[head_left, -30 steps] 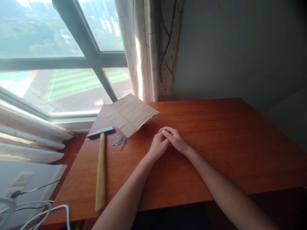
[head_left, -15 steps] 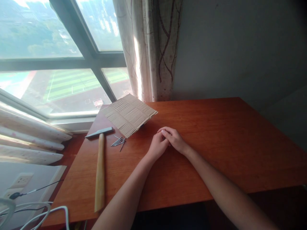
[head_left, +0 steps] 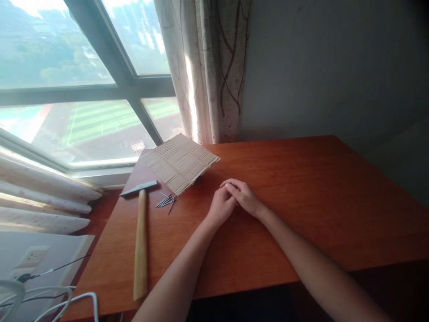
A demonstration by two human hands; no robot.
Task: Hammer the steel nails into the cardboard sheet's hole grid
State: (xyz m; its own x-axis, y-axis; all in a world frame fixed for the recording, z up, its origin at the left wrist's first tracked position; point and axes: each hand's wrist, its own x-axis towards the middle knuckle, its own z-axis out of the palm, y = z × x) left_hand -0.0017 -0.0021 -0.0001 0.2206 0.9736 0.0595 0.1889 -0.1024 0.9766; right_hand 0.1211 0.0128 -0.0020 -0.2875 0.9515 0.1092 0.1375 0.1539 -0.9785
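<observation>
My left hand (head_left: 220, 209) and my right hand (head_left: 247, 199) rest together on the middle of a red-brown wooden table (head_left: 318, 201). The left is curled closed, and the right's fingers are folded over it. Neither holds anything. To their left lies a hammer (head_left: 140, 243) with a pale wooden handle and a metal head at the far end. Several thin nails (head_left: 166, 201) lie in a small heap between the hammer head and my hands. Behind the nails a ribbed cardboard sheet (head_left: 181, 162) with a grid of small holes sits slightly raised at its near edge.
A window (head_left: 83, 89) and a patterned curtain (head_left: 211, 67) stand behind the table's far left corner. A grey wall runs along the back. Lower left, a wall socket (head_left: 31, 257) and white cables (head_left: 60, 299) sit beside the table's left edge.
Only the view has shifted slightly; my hands and the things on the table have not moved.
</observation>
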